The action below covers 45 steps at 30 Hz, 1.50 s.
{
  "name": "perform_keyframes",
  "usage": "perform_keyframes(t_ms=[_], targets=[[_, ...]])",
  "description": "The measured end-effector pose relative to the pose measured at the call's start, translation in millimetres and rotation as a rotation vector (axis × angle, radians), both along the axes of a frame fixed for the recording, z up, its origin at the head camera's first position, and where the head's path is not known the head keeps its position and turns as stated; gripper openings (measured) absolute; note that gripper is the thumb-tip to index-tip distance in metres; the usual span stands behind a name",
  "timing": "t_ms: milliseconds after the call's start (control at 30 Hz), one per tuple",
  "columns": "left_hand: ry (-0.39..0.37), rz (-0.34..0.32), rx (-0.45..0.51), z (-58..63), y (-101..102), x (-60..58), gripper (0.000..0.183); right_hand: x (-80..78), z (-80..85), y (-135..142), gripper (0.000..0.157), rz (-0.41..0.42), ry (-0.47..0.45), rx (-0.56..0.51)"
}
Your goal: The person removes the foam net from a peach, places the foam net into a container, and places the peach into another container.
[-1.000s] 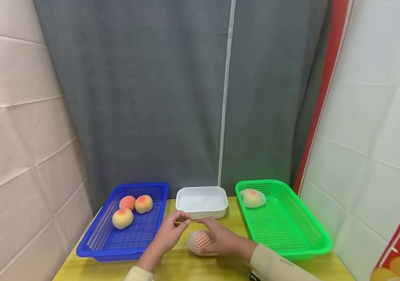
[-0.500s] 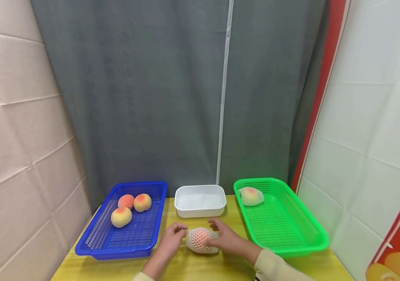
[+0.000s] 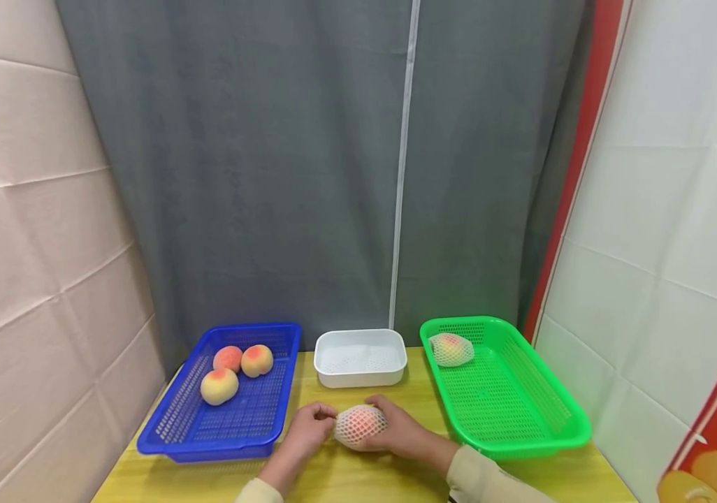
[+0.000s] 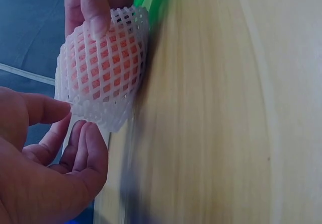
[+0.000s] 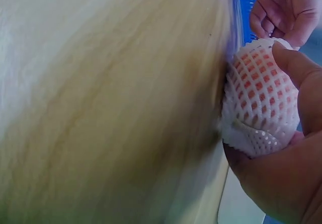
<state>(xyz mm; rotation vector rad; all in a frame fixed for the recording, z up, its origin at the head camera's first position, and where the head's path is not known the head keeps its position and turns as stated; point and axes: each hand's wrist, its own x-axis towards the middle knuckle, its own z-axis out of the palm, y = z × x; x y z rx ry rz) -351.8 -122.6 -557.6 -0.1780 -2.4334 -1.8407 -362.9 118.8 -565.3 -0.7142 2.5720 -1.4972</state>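
A peach in a white foam net sleeve (image 3: 360, 426) lies near the table's front, between both hands. My right hand (image 3: 399, 427) grips it from the right, thumb on the near side, as the right wrist view shows. At the sleeve's left end, my left hand (image 3: 309, 427) pinches the net's edge between thumb and index finger (image 4: 50, 139). Its other fingers are curled just below the edge in the left wrist view. The reddish peach (image 4: 103, 65) shows through the mesh; the net reaches past it at the end by my left hand.
A blue basket (image 3: 270, 450) with three bare peaches (image 3: 219, 386) stands at left. Behind the hands is a white tray (image 3: 360, 379). The green basket (image 3: 525, 447) at right holds another netted peach (image 3: 451, 349). A grey curtain (image 3: 239, 175) hangs behind.
My left hand has drawn back from above the peach, down to the net's left end, and now pinches its edge. My right hand has closed more firmly round the netted peach.
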Motion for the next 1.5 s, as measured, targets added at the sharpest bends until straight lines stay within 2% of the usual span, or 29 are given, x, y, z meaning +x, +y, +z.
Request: perform_keyframes(t_ms=[233,467,567,667,867,967,1100,1333,1500], targets=[[-0.038,-0.024,0.033,0.0,-1.5,1.2,0.018,-1.0,-1.6,-5.1,0.068,0.016,0.003,-0.020],[-0.019,-0.023,0.026,1.8,-3.3,1.7,0.013,-0.3,0.7,-1.9,0.067,-0.012,0.038,-0.048],[0.033,-0.048,-0.012,3.0,-4.8,2.5,0.011,2.0,10.2,2.1,0.068,-0.023,0.074,-0.049],[0.118,-0.092,-0.062,7.0,-6.8,5.4,0.009,6.2,25.5,6.9,0.070,-0.034,0.118,-0.030],[0.247,-0.197,-0.055,28.2,-7.8,13.2,0.011,14.0,57.6,14.1,0.073,-0.018,0.168,-0.042],[0.294,-0.224,-0.042,36.3,-7.9,16.0,0.016,17.7,67.2,16.3,0.072,-0.009,0.160,-0.048],[0.336,-0.251,-0.029,38.4,-8.0,16.8,0.027,22.3,74.1,18.2,0.070,0.006,0.147,-0.048],[0.352,-0.376,0.060,35.7,-5.3,16.6,0.048,25.6,78.2,18.1,0.069,0.037,0.135,-0.045],[0.319,-0.414,0.037,35.2,-1.3,17.9,0.060,26.5,78.3,17.6,0.068,0.071,0.115,-0.040]])
